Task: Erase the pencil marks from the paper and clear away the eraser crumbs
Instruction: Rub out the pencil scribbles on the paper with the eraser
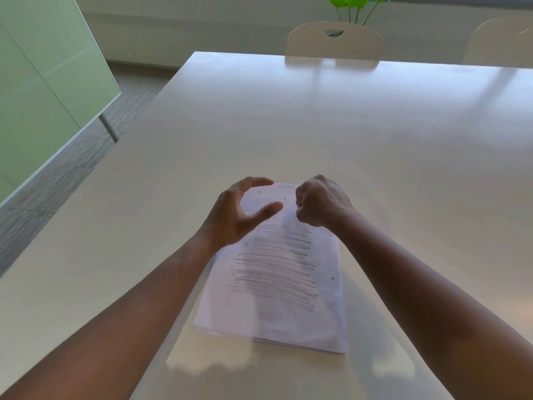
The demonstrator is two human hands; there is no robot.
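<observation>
White glossy table carries a white sheet of paper with grey pencil scribbles. Left hand hovers, fingers spread and empty; right hand is fisted (contents hidden). Dark eraser crumbs dot the sheet's far end.

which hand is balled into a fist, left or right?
The right hand: fingers curled tight into a fist over the paper's top edge. The left hand is spread, thumb and fingers apart.
</observation>
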